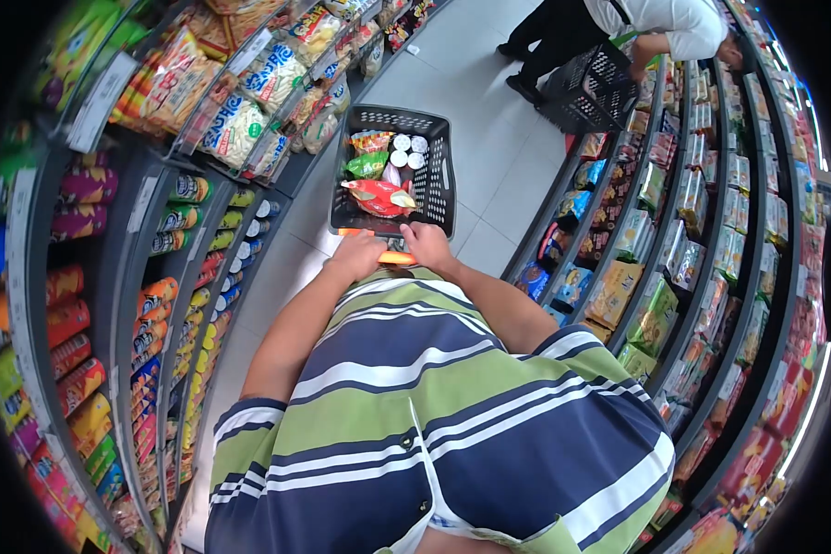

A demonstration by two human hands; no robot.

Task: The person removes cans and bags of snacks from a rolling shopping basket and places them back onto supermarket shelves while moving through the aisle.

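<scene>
A black basket [445, 189] hangs or stands in front of me, with an orange handle [396, 258] on its near side. My left hand [358, 255] is wrapped round the left part of that handle. Closed at the handle's right part is my right hand [427, 246]. Inside the basket lie a red package [377, 198], a green and orange bag [367, 164] and several white-topped round containers [409, 151].
Shelves of canisters [81, 319] and snack bags [272, 74] line the left side. Packaged goods [657, 319] fill the right shelves. Ahead on the right, a person [679, 28] bends toward a shelf beside another black basket [593, 90]. Grey floor tiles [471, 102] run between.
</scene>
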